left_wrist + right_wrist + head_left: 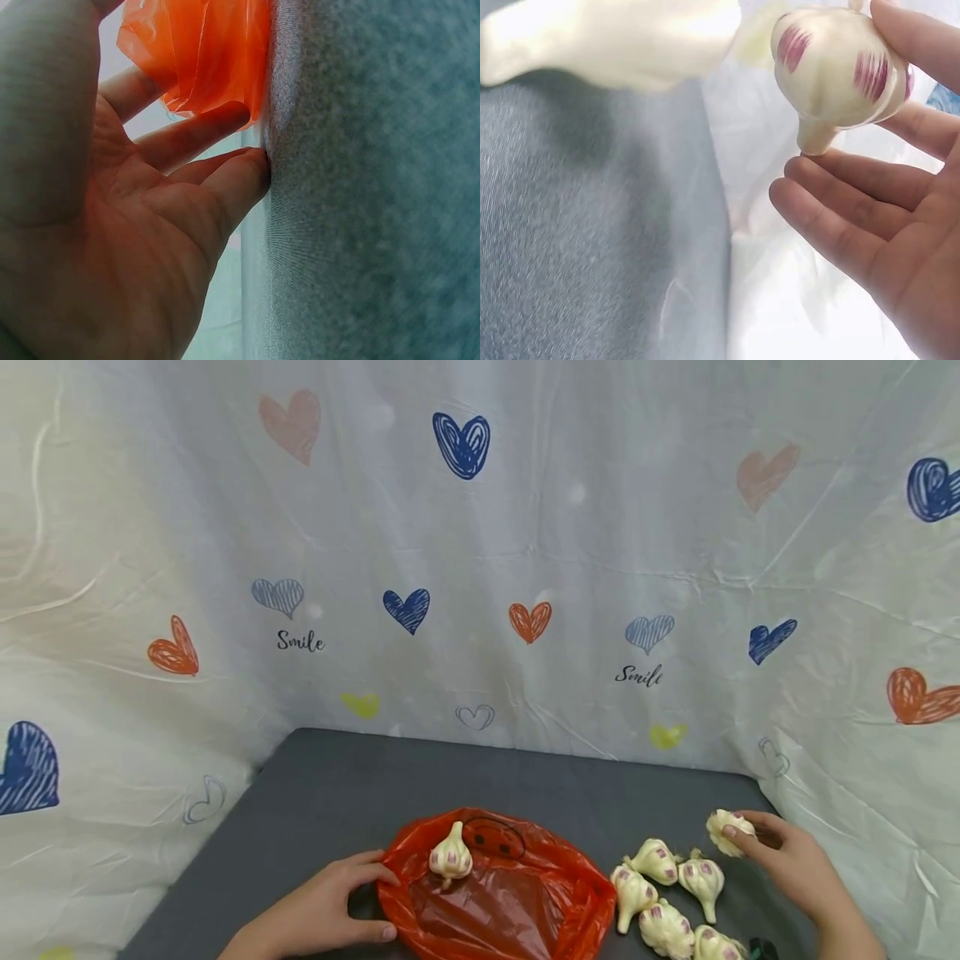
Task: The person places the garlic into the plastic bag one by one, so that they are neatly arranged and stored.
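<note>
R hand [797, 860] pinching garlic bulb [726, 832] nr loose bulbs [702, 880] on tbl [322, 802]; L hand [333, 895] spread wide, touching red bag [487, 910] w/ single bulb [451, 857] inside.

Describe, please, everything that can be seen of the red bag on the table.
The red bag looks like thin, shiny, creased plastic. It sits on the dark grey table, its mouth wide open upward and its rim crumpled. Toward its far side shows a dark drawing: a rounded outline with two dots. One garlic bulb is inside, toward the far left. The left hand touches the bag's left edge with its fingers. The head view cuts off the bag's near edge.
</note>
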`<state>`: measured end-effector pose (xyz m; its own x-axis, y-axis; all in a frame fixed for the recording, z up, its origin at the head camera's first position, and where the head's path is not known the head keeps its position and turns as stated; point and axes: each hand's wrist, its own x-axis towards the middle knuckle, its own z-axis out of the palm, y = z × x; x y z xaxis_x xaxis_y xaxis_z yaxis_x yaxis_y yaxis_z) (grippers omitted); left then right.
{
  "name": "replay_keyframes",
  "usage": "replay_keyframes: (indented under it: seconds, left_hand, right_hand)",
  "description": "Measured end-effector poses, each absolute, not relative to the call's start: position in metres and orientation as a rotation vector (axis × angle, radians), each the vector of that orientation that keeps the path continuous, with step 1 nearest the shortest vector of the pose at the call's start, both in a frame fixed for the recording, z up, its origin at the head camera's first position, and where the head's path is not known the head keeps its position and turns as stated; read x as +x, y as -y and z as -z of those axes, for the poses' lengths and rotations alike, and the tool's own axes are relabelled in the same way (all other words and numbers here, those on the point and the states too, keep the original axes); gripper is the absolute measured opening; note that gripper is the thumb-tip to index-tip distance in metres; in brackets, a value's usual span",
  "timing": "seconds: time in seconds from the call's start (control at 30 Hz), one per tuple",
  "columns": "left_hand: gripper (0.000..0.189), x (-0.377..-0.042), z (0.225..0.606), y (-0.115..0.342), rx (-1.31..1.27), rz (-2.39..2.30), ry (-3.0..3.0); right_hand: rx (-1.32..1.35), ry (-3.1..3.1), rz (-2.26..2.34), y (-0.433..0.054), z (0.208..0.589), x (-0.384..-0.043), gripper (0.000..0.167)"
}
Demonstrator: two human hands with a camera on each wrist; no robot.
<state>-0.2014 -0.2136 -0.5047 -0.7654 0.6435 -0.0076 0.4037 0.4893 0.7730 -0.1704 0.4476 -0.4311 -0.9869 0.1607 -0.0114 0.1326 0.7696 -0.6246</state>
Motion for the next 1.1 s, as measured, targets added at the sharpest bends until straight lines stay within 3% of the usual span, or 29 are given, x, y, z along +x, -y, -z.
replay_keyframes:
  seconds: [0.43,1.1]
  left_hand:
    - [0.04,-0.201,0.504,0.215,0.89,-1.154,-2.424]
    - [0.038,-0.202,0.501,0.214,0.851,-1.136,-2.417]
  right_hand:
    - [-0.076,2.866,-0.951,-0.417,0.42,-0.171,0.074]
    - [0.109,2.707,-0.861,-0.353,0.348,-0.171,0.064]
